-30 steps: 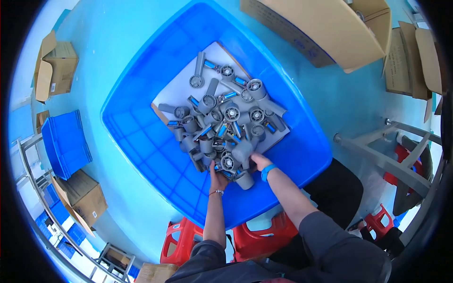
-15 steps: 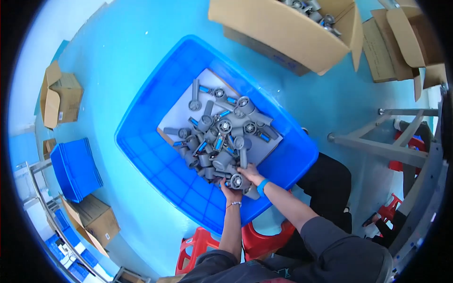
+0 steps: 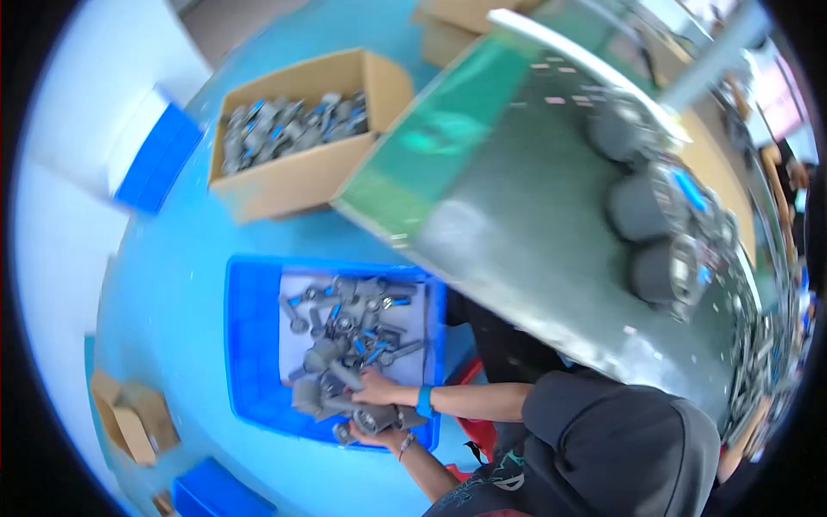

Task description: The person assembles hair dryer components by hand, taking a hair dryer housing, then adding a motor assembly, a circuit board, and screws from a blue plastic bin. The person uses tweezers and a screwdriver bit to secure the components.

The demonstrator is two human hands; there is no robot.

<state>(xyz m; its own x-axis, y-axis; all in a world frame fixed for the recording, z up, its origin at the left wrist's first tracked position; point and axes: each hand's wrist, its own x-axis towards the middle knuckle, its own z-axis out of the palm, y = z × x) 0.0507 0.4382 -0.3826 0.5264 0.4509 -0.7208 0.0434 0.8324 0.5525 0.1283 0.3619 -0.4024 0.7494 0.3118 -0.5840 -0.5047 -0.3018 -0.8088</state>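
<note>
Both my hands are over the near edge of a blue plastic tub (image 3: 250,345), gathering grey handheld fan bodies. My right hand (image 3: 376,388), with a blue wristband, is closed on grey fans from above. Just below it, my left hand (image 3: 369,434), wearing a bracelet, is closed around the underside of the same bunch. One grey fan body (image 3: 373,420) with a round grille shows between the hands. Behind them lies a pile of similar fan bodies (image 3: 345,323), some with blue cells, on a white sheet in the tub. The fingertips are partly hidden.
A dark-topped workbench (image 3: 517,224) with a green strip stands close on the right, bearing grey fan bodies (image 3: 646,202). Beyond the tub is a cardboard box (image 3: 293,189) full of similar parts. Another carton (image 3: 138,422) and a blue bin (image 3: 220,491) sit at lower left.
My view has swung to the right, bringing the workbench in and moving the tub toward the lower left. Both hands stay closed on fan bodies at the tub's near side.
</note>
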